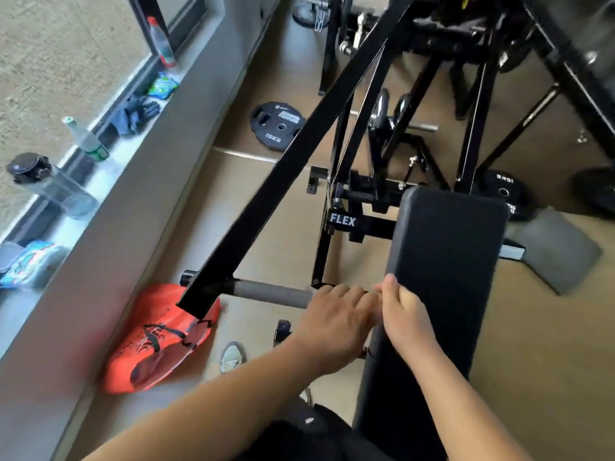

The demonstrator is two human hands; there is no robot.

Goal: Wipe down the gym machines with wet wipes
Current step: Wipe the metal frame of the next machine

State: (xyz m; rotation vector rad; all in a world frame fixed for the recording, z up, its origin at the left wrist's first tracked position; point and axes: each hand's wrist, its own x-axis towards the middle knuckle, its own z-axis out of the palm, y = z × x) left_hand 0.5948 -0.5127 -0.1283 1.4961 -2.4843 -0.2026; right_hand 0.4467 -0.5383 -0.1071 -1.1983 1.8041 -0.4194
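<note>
A black FLEX gym machine point(342, 221) fills the middle, with a long black padded bench point(442, 261) and a slanted black arm point(299, 151). A grey foam handle point(269, 292) sticks out from the arm's lower end. My left hand point(336, 316) curls over the handle's right end. My right hand point(404, 314) sits right beside it at the bench's left edge, fingers curled and thumb up against the pad. No wipe shows in either hand; the palms are hidden. Two wet wipe packs point(163, 84) point(28, 262) lie on the windowsill.
The grey windowsill point(139, 181) on the left carries bottles point(86, 139), a dark shaker point(50, 184) and gloves point(134, 113). An orange bag point(159, 341) lies on the floor under the arm. Weight plates point(278, 123) point(502, 194) lie on the floor, and more black frames stand behind.
</note>
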